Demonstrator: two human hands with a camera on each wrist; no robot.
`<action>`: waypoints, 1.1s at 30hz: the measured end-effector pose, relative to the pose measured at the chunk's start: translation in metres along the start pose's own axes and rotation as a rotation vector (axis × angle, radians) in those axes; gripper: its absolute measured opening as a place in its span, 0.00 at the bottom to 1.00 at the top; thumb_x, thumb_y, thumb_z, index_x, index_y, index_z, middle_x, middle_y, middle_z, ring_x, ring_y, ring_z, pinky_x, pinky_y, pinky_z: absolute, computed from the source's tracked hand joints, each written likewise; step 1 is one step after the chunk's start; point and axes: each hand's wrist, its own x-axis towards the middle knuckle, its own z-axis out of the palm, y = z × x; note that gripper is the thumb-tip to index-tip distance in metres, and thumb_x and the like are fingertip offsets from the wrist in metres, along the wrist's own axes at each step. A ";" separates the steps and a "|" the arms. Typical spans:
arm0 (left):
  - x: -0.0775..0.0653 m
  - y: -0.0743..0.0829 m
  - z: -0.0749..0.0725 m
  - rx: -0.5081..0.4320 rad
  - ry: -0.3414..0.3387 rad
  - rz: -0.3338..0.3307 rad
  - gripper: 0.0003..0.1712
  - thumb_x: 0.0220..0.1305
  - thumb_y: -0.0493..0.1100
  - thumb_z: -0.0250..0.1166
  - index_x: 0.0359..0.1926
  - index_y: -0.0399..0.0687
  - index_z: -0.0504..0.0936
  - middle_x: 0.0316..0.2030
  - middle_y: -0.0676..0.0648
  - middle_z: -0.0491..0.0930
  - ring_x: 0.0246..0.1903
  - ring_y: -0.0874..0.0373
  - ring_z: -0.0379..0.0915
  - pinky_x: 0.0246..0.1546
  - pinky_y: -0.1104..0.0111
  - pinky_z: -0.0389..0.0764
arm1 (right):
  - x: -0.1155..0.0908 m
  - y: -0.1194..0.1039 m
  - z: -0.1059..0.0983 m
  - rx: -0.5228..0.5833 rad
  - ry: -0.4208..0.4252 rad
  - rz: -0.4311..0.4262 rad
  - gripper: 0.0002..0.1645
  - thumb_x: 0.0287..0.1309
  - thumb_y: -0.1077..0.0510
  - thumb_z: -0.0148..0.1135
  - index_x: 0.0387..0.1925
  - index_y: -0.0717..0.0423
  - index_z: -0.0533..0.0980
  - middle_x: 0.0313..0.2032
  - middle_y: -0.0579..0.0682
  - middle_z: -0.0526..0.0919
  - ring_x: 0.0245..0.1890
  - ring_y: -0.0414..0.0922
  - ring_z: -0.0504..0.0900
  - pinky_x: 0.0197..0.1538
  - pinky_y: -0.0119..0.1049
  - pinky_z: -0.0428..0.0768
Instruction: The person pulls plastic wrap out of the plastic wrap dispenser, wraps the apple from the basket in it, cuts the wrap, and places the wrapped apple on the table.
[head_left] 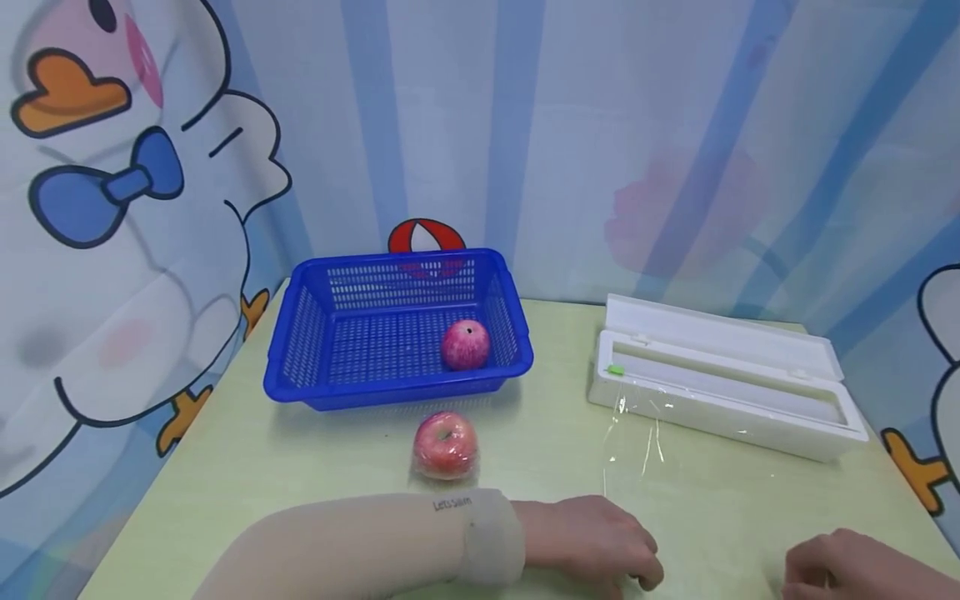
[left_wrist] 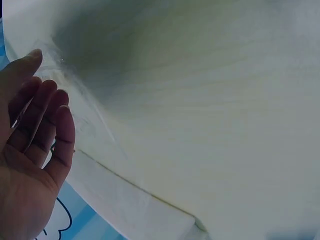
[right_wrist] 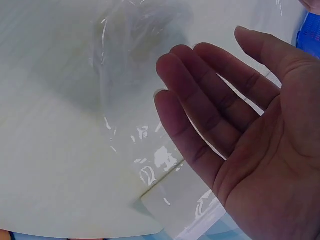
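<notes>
Clear cling film [head_left: 637, 450] stretches from the white film dispenser [head_left: 727, 408] across the table toward the person. Over its left side is my left hand [head_left: 592, 537], fingers loosely bent; in the left wrist view the thumb [left_wrist: 22, 72] stays apart from the fingertips, and film lies close by them. To the right, my right hand [head_left: 855, 567] is partly cut off by the head view's edge. The right wrist view shows its fingers [right_wrist: 210, 110] relaxed and spread above the crinkled film [right_wrist: 120, 65], pinching nothing.
A red apple [head_left: 446, 446], apparently wrapped in film, sits in front of a blue plastic basket [head_left: 397, 387]. Another apple [head_left: 465, 344] lies inside the basket. The dispenser's lid [head_left: 720, 333] is raised at the back, near the patterned curtain [head_left: 570, 167].
</notes>
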 end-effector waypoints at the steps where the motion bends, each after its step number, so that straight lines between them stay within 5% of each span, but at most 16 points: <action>1: 0.000 -0.001 -0.002 -0.002 -0.004 -0.004 0.13 0.65 0.52 0.77 0.48 0.74 0.86 0.40 0.71 0.79 0.41 0.77 0.74 0.40 0.81 0.74 | 0.001 -0.003 -0.002 -0.002 -0.001 -0.004 0.14 0.73 0.52 0.67 0.27 0.47 0.83 0.24 0.45 0.81 0.25 0.43 0.78 0.30 0.35 0.70; 9: -0.011 -0.009 -0.014 0.010 -0.002 -0.031 0.17 0.65 0.60 0.77 0.52 0.74 0.86 0.44 0.71 0.79 0.41 0.78 0.75 0.42 0.81 0.74 | 0.006 -0.019 -0.017 -0.051 -0.016 -0.124 0.12 0.72 0.53 0.67 0.28 0.43 0.83 0.24 0.40 0.81 0.24 0.38 0.76 0.29 0.34 0.70; 16: -0.027 -0.025 -0.026 0.002 0.044 -0.088 0.17 0.68 0.60 0.75 0.56 0.74 0.86 0.47 0.69 0.81 0.44 0.75 0.78 0.43 0.78 0.78 | 0.014 -0.020 -0.032 -0.020 -0.013 -0.255 0.05 0.74 0.53 0.66 0.43 0.45 0.86 0.34 0.36 0.88 0.31 0.34 0.84 0.33 0.34 0.81; 28: -0.073 -0.066 -0.061 -0.033 0.136 -0.242 0.20 0.72 0.57 0.71 0.63 0.67 0.85 0.57 0.63 0.83 0.53 0.70 0.80 0.50 0.74 0.80 | 0.024 -0.042 -0.046 -0.105 0.100 -0.385 0.15 0.74 0.49 0.66 0.52 0.53 0.85 0.43 0.38 0.89 0.37 0.30 0.86 0.38 0.33 0.85; 33: -0.092 -0.083 -0.070 -0.124 0.147 -0.336 0.23 0.75 0.55 0.70 0.67 0.64 0.84 0.62 0.59 0.83 0.62 0.65 0.78 0.62 0.72 0.78 | 0.028 -0.051 -0.046 -0.177 0.226 -0.450 0.20 0.74 0.48 0.67 0.58 0.55 0.84 0.49 0.46 0.89 0.42 0.33 0.87 0.39 0.35 0.86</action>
